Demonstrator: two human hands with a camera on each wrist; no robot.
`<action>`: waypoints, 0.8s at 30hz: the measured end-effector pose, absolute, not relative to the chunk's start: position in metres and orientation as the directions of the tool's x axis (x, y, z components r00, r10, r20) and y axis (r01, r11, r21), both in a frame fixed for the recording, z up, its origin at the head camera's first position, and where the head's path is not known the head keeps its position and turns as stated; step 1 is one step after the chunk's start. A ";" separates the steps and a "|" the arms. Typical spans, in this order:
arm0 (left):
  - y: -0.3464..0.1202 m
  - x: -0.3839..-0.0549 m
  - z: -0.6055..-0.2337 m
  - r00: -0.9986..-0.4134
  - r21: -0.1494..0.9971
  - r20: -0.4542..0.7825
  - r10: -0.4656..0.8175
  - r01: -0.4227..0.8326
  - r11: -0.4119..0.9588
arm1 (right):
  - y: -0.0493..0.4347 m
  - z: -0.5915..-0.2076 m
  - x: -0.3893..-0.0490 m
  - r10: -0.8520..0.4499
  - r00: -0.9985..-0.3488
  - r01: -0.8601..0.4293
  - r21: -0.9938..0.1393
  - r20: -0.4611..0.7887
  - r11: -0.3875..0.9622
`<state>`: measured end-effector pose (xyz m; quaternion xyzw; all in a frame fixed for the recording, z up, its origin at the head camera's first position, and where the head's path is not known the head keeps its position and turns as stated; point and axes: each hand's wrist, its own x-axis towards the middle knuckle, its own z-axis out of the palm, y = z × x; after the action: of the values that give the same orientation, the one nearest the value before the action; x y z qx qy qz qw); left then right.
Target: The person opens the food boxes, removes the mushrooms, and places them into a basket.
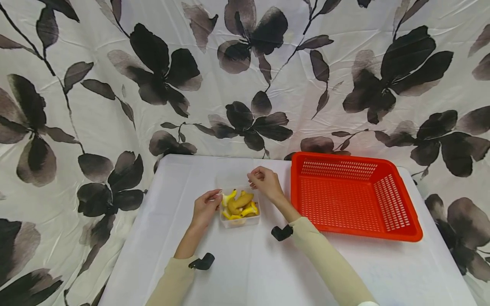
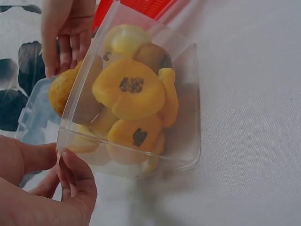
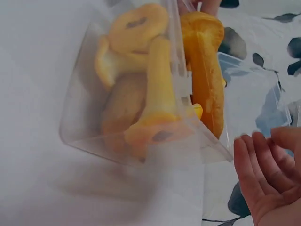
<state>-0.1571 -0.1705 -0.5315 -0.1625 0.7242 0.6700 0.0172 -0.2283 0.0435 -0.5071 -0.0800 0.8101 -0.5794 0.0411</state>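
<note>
A clear plastic box stands on the table, filled with several yellow and brownish mushroom-shaped pieces. Dark patches mark the ends of some pieces. At the box's left side, my left hand pinches the rim between thumb and fingers, as the left wrist view shows up close. Its transparent lid is raised open at the far side. My right hand hovers by the far right corner, with loosely bent fingers close to the rim and nothing held in them.
A large red plastic basket with perforated walls sits to the right of the box. White cloth covers the table. Behind it hangs a curtain with dark flowers. Each sleeve carries a black wrist device.
</note>
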 end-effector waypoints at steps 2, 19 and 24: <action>-0.170 -0.157 -0.531 -0.946 0.964 -0.245 -0.214 -0.262 0.055 | 0.044 -0.508 -0.225 -0.234 -0.971 -0.123 -0.928 0.040 0.352; -0.169 -0.162 -0.538 -0.953 0.972 -0.218 -0.210 -0.232 0.040 | 0.048 -0.503 -0.208 -0.749 -0.662 -0.473 -0.790 0.025 0.391; -0.169 -0.162 -0.537 -0.950 0.971 -0.221 -0.222 -0.236 0.043 | 0.047 -0.502 -0.205 -0.773 -0.633 -0.580 -0.684 0.035 0.443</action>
<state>-0.1617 -0.1691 -0.5367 -0.1584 0.7222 0.6732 0.0052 -0.2046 0.0466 -0.5025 -0.4040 0.8374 -0.3393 0.1427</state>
